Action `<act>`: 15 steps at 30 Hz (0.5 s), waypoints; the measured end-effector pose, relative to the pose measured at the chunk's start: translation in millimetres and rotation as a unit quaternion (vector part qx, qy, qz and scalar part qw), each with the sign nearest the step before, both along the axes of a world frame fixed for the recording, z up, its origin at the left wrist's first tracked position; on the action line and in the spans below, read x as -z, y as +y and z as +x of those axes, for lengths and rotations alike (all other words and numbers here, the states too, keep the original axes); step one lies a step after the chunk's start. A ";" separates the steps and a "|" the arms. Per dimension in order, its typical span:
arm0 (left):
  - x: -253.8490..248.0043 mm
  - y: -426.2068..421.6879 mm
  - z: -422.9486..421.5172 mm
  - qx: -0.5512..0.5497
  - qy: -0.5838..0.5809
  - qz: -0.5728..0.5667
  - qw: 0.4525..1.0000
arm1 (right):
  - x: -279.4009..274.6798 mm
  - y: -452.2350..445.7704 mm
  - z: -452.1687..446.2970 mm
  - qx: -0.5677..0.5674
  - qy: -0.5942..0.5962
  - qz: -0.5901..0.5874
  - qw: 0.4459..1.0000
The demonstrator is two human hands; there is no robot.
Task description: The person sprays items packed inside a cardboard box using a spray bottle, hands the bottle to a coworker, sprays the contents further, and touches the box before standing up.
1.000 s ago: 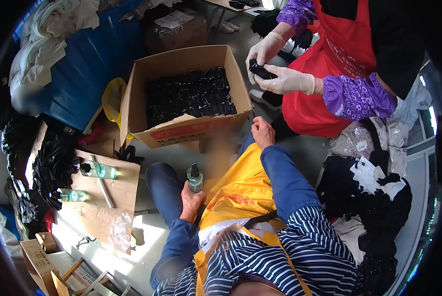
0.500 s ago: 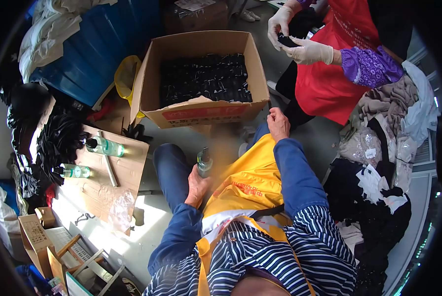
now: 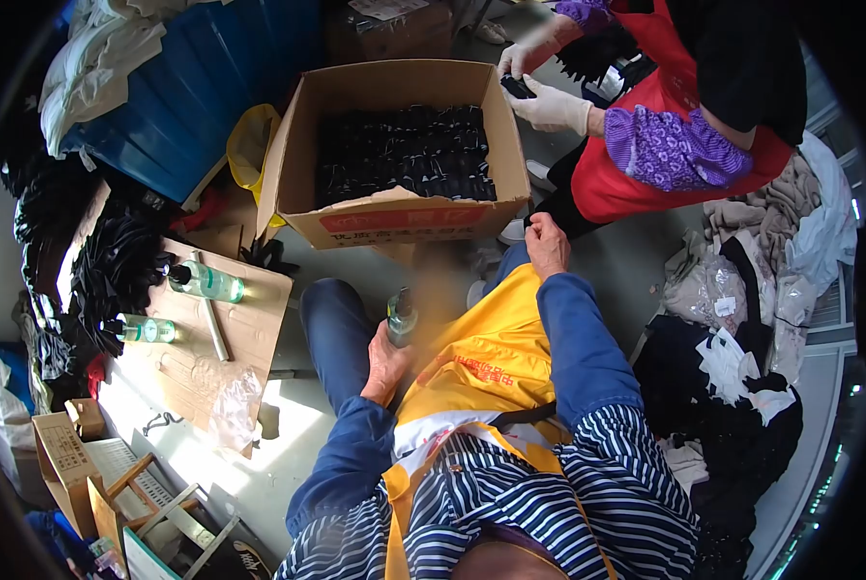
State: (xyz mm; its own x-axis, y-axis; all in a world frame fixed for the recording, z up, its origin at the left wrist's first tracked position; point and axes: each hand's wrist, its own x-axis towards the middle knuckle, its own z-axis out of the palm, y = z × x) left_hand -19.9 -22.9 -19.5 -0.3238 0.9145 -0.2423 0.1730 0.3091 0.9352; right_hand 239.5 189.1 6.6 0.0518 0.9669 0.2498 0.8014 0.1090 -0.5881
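My left hand (image 3: 386, 365) is wrapped round a small clear bottle (image 3: 402, 317) with a dark top, above my lap. A blurred patch lies over the space just right of it. My right hand (image 3: 547, 244) is closed near my right knee, just below the right corner of a cardboard box (image 3: 404, 224). Something thin and dark shows at its fingertips, too small to name. Bundled black textile pieces (image 3: 404, 155) with pale threads lie in rows inside the box. My yellow apron (image 3: 491, 338) covers my lap.
At upper right a person in a red apron holds a folded black piece (image 3: 518, 87) in gloved hands (image 3: 554, 106). Two green-tinted bottles (image 3: 205, 281) (image 3: 147, 330) lie on a cardboard sheet (image 3: 186, 377) at left. Dark cloth (image 3: 713, 435) heaps up at right; a blue bin (image 3: 201, 87) stands upper left.
The person in the red apron has leaned left, and the gloved hands with the black piece are now beside the box's right edge. My own hands have barely moved.
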 end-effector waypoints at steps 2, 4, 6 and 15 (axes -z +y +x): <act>-0.2 -0.2 -2.2 0.008 0.007 -0.008 1.000 | 0.1 0.8 -0.7 0.001 -0.001 0.002 1.000; -0.2 0.6 -2.6 0.025 0.022 -0.022 0.999 | -0.4 2.0 0.6 0.000 -0.003 0.005 1.000; 4.9 1.1 -2.2 0.023 0.024 -0.022 0.999 | 0.7 1.1 0.2 -0.003 -0.006 0.003 1.000; 6.0 0.4 -0.6 -0.013 -0.010 -0.004 1.000 | -4.5 -0.1 -0.9 -0.005 -0.009 -0.022 1.000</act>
